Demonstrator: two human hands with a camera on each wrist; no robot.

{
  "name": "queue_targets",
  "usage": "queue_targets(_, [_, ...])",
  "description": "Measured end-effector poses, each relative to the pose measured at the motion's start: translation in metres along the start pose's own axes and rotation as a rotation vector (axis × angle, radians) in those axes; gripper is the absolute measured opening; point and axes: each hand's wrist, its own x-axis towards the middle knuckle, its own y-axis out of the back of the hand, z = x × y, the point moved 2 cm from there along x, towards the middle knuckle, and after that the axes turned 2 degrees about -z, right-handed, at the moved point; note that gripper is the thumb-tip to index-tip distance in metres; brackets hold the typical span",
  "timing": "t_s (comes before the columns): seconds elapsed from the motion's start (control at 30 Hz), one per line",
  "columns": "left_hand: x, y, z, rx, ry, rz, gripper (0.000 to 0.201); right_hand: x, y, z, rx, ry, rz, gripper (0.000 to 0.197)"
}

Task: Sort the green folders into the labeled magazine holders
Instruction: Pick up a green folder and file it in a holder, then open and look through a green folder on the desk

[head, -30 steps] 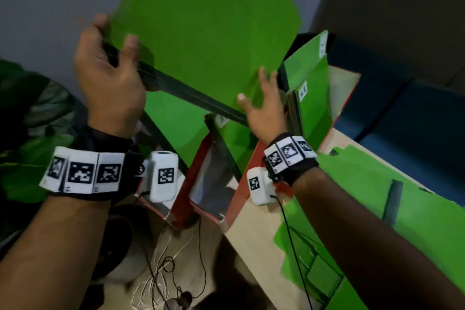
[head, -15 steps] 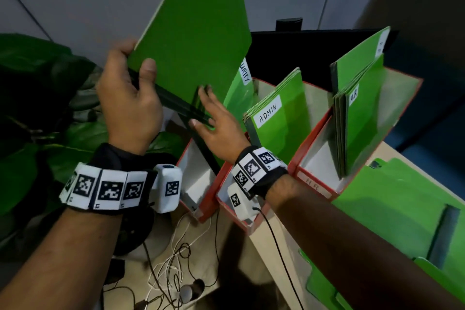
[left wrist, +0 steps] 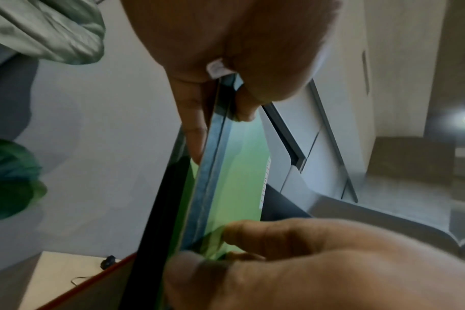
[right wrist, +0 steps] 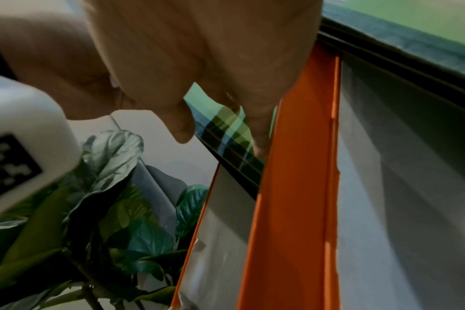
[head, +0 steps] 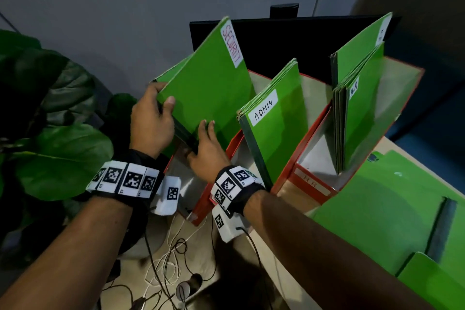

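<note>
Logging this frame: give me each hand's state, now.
Left hand: grips the SECURITY folder by its spine edge.
Right hand: open, fingers resting against the same folder's lower spine.

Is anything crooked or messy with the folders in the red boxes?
Yes. The SECURITY folder leans steeply and sticks out of the left box; the left hand grips it. One folder in the HR box stands taller than its neighbours. The ADMIN folders look tidy.
</note>
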Motion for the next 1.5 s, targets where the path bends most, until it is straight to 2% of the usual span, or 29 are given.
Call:
queue_targets(0.13, [0.008, -0.024, -0.007, 0.119, -0.046, -0.212, 0.043, 0.007, -0.001, 0.002, -0.004, -0.094, -0.044, 0.092])
queue_targets(0.23, [0.007, -0.039, -0.014, 0.242, -0.118, -0.29, 0.046, 0.014, -0.002, 0.0, -0.013, -0.144, -0.068, 0.096])
queue_targets(0.4, [0.009, -0.041, -0.022, 0.39, -0.142, -0.224, 0.039, 0.024, -0.003, 0.0, -0.068, -0.171, -0.108, 0.093])
queue_targets(0.5, [0.007, -0.041, -0.025, 0.522, -0.213, -0.212, 0.049, 0.022, 0.0, 0.002, -0.11, -0.149, -0.122, 0.087])
queue_targets(0.57, [0.003, -0.041, -0.022, 0.495, -0.232, -0.198, 0.053, 0.014, 0.006, 0.001, -0.116, -0.073, -0.095, 0.071])
queue_targets(0.7, [-0.005, -0.048, 0.012, 0.345, -0.284, -0.168, 0.041, -0.025, 0.033, 0.011, -0.103, 0.123, -0.037, 0.011])
queue_targets(0.8, [-0.016, -0.067, 0.053, 0.216, -0.353, -0.172, 0.035, -0.07, 0.066, 0.032, -0.061, 0.193, 0.003, 0.014])
queue_targets(0.9, [-0.04, -0.1, 0.098, 0.074, -0.485, -0.242, 0.032, -0.109, 0.101, 0.07, -0.022, 0.142, 0.079, 0.009])
queue_targets(1.03, [-0.079, -0.156, 0.148, -0.03, -0.633, -0.431, 0.031, -0.161, 0.149, 0.131, 0.024, 0.068, 0.344, 0.016])
queue_targets(1.13, [-0.117, -0.195, 0.178, -0.091, -0.682, -0.58, 0.03, -0.208, 0.179, 0.18, -0.065, -0.121, 0.472, 0.023])
queue_targets(1.33, [-0.21, -0.261, 0.224, -0.135, -0.72, -0.882, 0.028, -0.326, 0.198, 0.265, -0.193, -0.511, 0.513, 0.027])
queue_targets(1.43, [-0.262, -0.292, 0.238, -0.079, -0.759, -1.081, 0.031, -0.389, 0.196, 0.301, -0.234, -0.792, 0.625, 0.03])
queue_targets(1.5, [-0.293, -0.309, 0.244, -0.017, -0.69, -1.195, 0.037, -0.43, 0.192, 0.32, -0.226, -0.976, 0.685, 0.032])
